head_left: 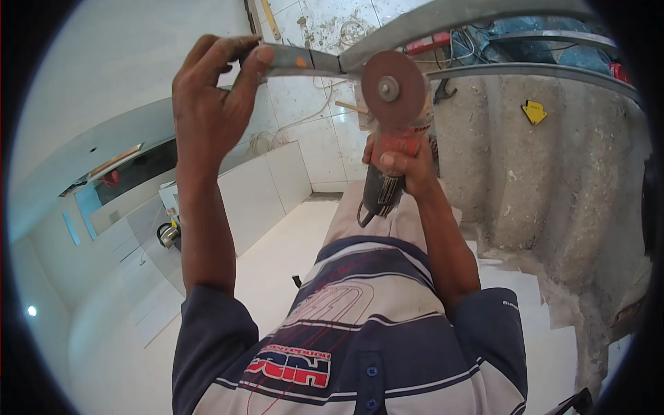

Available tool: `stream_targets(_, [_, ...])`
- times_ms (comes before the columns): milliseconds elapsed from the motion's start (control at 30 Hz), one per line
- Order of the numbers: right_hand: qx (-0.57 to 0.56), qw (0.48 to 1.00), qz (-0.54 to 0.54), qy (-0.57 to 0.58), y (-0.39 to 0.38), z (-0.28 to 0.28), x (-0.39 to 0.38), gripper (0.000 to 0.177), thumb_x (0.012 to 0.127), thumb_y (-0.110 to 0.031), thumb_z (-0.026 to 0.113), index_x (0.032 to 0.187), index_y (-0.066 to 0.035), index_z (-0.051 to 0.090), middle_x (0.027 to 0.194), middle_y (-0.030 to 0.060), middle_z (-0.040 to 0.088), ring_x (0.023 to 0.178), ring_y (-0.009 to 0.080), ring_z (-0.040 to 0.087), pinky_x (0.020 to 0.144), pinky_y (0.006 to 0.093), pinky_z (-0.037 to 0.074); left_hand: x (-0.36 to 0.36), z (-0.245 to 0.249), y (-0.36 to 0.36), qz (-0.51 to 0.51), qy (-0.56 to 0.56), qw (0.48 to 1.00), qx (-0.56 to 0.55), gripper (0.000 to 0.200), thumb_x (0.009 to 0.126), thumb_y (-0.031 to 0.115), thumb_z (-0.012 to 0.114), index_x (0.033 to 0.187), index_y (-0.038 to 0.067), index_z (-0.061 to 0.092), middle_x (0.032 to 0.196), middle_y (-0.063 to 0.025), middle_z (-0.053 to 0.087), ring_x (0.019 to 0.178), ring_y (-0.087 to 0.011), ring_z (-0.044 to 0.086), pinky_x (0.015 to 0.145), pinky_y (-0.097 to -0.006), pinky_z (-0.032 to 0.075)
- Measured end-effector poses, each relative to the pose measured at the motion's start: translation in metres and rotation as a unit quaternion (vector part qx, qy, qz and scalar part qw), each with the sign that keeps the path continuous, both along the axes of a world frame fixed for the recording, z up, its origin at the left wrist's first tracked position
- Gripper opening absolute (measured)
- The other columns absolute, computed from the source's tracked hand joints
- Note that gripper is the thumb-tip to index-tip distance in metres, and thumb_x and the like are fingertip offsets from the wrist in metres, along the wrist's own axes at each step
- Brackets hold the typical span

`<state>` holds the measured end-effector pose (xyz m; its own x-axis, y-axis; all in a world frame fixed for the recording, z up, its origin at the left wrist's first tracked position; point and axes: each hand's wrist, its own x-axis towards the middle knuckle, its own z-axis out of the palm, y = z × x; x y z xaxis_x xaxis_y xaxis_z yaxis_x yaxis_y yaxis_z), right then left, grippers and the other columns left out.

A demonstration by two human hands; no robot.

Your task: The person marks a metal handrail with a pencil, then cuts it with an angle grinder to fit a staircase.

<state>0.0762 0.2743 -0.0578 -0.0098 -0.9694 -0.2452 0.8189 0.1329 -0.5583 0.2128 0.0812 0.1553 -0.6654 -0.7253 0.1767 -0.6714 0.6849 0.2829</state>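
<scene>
Head view: left hand (211,93) pinches metal bar (289,59); right hand (413,166) grasps grinder (384,187). Disc (407,86) near bar, contact unclear. Risk: disc snagging could kick grinder toward fingers.

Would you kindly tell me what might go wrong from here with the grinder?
The bare left hand pinches the metal bar, which runs toward the exposed disc; a slip could cut it. Only the right hand holds the grinder, so a kick might wrench it loose.
</scene>
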Motion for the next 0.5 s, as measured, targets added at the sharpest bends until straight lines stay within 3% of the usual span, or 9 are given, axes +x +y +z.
stream_targets(267, [-0.032, 0.993, -0.116, -0.005, 0.017, -0.035, 0.021, 0.048, 0.072, -0.023, 0.075, 0.111, 0.002, 0.064, 0.092, 0.0126, 0.07, 0.086, 0.0219, 0.07, 0.076, 0.0346, 0.056, 0.015, -0.006, -0.017, -0.089, 0.002, 0.996, -0.022, 0.034, 0.093, 0.03, 0.078, 0.111, 0.002, 0.076, 0.095, -0.0079, 0.07, 0.086, -0.0168, 0.067, 0.082, -0.03, 0.053])
stream_targets(333, [-0.019, 0.992, -0.126, 0.009, 0.02, -0.051, 0.031, 0.067, 0.071, -0.03, 0.077, 0.125, 0.003, 0.053, 0.099, 0.016, 0.066, 0.087, 0.0249, 0.069, 0.079, 0.0378, 0.058, 0.016, -0.012, -0.021, -0.109, 0.034, 0.993, -0.012, 0.034, 0.093, 0.031, 0.079, 0.109, 0.001, 0.076, 0.095, -0.0075, 0.07, 0.086, -0.0165, 0.068, 0.081, -0.03, 0.054])
stream_targets(500, [-0.074, 0.977, -0.201, 0.023, 0.012, -0.104, 0.071, 0.068, 0.07, -0.031, 0.078, 0.125, 0.002, 0.053, 0.1, 0.0154, 0.066, 0.086, 0.0248, 0.069, 0.079, 0.0375, 0.058, 0.018, -0.027, -0.033, -0.163, 0.074, 0.983, -0.034, 0.034, 0.095, 0.031, 0.076, 0.104, -0.001, 0.074, 0.093, -0.0069, 0.068, 0.085, -0.016, 0.068, 0.08, -0.0291, 0.054])
